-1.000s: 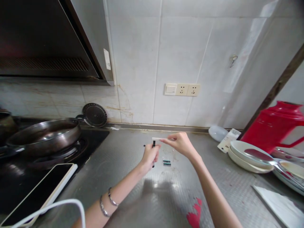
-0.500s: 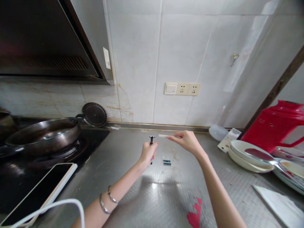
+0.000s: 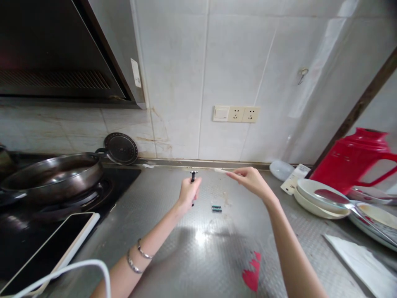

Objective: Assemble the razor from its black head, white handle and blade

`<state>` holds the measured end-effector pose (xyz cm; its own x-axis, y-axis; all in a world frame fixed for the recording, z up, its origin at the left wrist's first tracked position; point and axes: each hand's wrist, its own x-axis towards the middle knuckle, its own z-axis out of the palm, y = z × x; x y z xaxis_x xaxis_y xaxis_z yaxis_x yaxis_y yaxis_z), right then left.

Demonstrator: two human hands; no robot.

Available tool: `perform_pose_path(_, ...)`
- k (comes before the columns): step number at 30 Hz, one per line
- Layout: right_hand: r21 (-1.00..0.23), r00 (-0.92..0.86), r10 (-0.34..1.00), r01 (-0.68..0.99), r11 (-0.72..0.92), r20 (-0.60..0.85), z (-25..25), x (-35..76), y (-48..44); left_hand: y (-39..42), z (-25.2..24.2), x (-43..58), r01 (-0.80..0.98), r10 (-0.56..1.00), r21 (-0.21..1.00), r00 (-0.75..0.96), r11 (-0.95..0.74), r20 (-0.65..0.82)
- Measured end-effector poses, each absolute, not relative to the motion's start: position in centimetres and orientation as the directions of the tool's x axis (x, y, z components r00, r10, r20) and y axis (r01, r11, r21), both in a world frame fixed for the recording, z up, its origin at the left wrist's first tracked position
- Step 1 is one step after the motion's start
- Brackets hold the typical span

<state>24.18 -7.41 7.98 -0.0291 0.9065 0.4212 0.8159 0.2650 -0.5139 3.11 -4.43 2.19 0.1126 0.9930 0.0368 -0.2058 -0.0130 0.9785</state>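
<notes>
My left hand (image 3: 188,193) is closed around the black handle of a razor (image 3: 193,176), held upright over the steel counter with its T-shaped head at the top. To its right, my right hand (image 3: 250,180) pinches a thin white strip (image 3: 221,170) between thumb and fingers. The strip points left toward the razor head, with a gap between them; its exact kind is unclear. Below and between the hands, two small dark green bars (image 3: 216,209) lie side by side on the counter (image 3: 173,256).
On the left are a stove with a metal pan (image 3: 52,176), a black round plate (image 3: 120,148) against the wall, and a phone-like slab (image 3: 49,252) with a white cable. To the right stand stacked bowls (image 3: 310,203), a red thermos (image 3: 350,161) and a white cloth or paper (image 3: 362,265).
My right hand has moved the white strip slightly right, away from the razor, widening the gap. My left hand still holds the razor. The view has shifted a little.
</notes>
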Motion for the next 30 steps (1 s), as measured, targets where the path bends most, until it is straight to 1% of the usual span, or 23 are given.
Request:
perform_pose_path(4,-0.668,-0.157,0.916,0.640,0.379,0.370,8.1,23.2,-8.0,-4.2,2.6,2.8,-0.239,0.991,0.971,0.131,0.010,0.022)
perform_pose_path(6,-0.745,-0.174,0.911,0.529,0.407,0.374,8.2,22.5,-8.3,-4.1,2.7,2.6,-0.241,0.989,0.970,0.147,0.018,0.018)
perform_pose_path(8,-0.805,-0.122,0.908,0.426,0.412,0.401,8.3,22.0,-8.6,-3.9,3.0,2.3,-0.244,0.986,0.969,0.165,0.028,0.013)
perform_pose_path(11,-0.860,0.020,0.903,0.314,0.402,0.429,7.9,21.5,-9.0,-3.7,3.4,1.8,-0.231,0.982,0.972,0.188,0.036,0.009)
perform_pose_path(13,-0.886,0.111,0.910,0.303,0.351,0.399,7.0,21.2,-9.2,-3.6,3.6,1.6,-0.210,0.979,0.977,0.206,0.038,0.006)
perform_pose_path(15,-0.891,0.152,0.932,0.376,0.254,0.330,5.6,20.9,-9.5,-3.5,3.7,1.5,-0.188,0.972,0.982,0.234,0.033,0.012)
perform_pose_path(17,-0.838,0.126,0.958,0.522,0.158,0.259,3.9,20.3,-9.8,-3.5,3.6,1.5,-0.173,0.964,0.985,0.266,0.027,0.020)
perform_pose_path(18,-0.780,0.101,0.967,0.613,0.126,0.236,3.1,20.0,-10.1,-3.5,3.6,1.5,-0.169,0.960,0.985,0.280,0.024,0.025)
perform_pose_path(19,-0.699,0.088,0.971,0.708,0.096,0.222,2.2,19.5,-10.3,-3.5,3.5,1.5,-0.167,0.956,0.986,0.292,0.021,0.029)
perform_pose_path(21,-0.502,0.093,0.977,0.865,0.017,0.194,0.5,18.5,-10.7,-3.5,3.4,1.6,-0.161,0.951,0.987,0.308,0.017,0.034)
perform_pose_path(23,-0.323,0.109,0.984,0.945,-0.059,0.139,-1.1,17.4,-10.9,-3.5,3.2,1.7,-0.153,0.947,0.988,0.317,0.002,0.047)
perform_pose_path(24,-0.260,0.102,0.989,0.963,-0.072,0.103,-1.8,16.9,-10.9,-3.5,3.1,1.8,-0.148,0.946,0.989,0.321,-0.005,0.053)
perform_pose_path(26,-0.188,0.066,0.997,0.981,-0.058,0.035,-3.1,16.1,-10.7,-3.5,2.9,1.9,-0.136,0.942,0.991,0.330,-0.010,0.055)
perform_pose_path(30,-0.154,0.016,0.999,0.988,-0.021,-0.038,-4.9,15.4,-9.8,-3.4,2.6,2.1,-0.116,0.937,0.993,0.346,-0.010,0.050)
